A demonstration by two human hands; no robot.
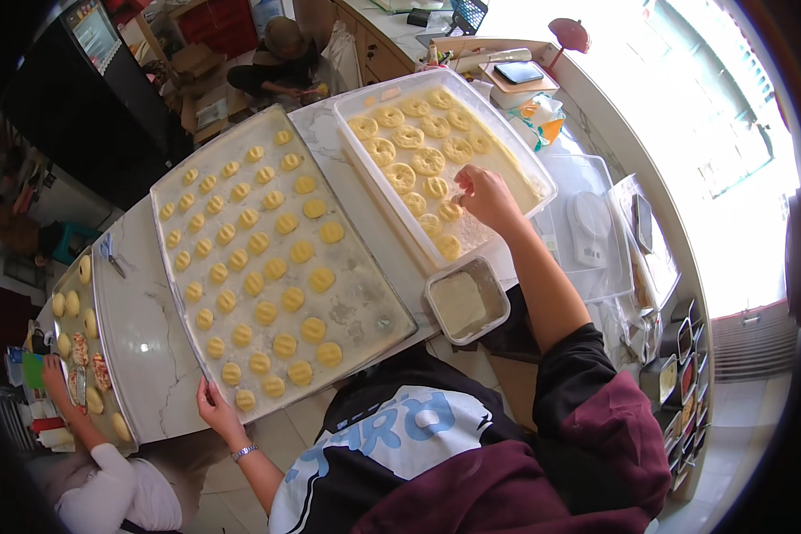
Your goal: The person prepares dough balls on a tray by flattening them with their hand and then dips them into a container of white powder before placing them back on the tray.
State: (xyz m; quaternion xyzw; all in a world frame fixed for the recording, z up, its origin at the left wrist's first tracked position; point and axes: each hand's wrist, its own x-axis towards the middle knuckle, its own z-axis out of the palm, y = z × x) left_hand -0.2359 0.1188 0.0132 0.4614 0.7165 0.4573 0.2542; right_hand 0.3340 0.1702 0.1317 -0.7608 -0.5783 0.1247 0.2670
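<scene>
My right hand point(485, 198) reaches into a white plastic tub point(378, 182) of flat, patterned dough rounds point(428, 161), fingers pinched on one round near the tub's near end. My left hand point(215, 407) rests on the near edge of a large metal baking tray point(365, 303) filled with rows of small yellow dough pieces point(276, 267). The left fingers are spread and grip nothing. A small rectangular container of pale flour point(465, 301) sits between the tray and the tub, close to my right forearm.
The tray lies on a white marble counter point(138, 320). At left, another person's hand point(53, 372) works at a second tray of dough balls point(73, 303). A kitchen scale point(589, 222) stands at right. A person crouches on the floor at the far end point(280, 58).
</scene>
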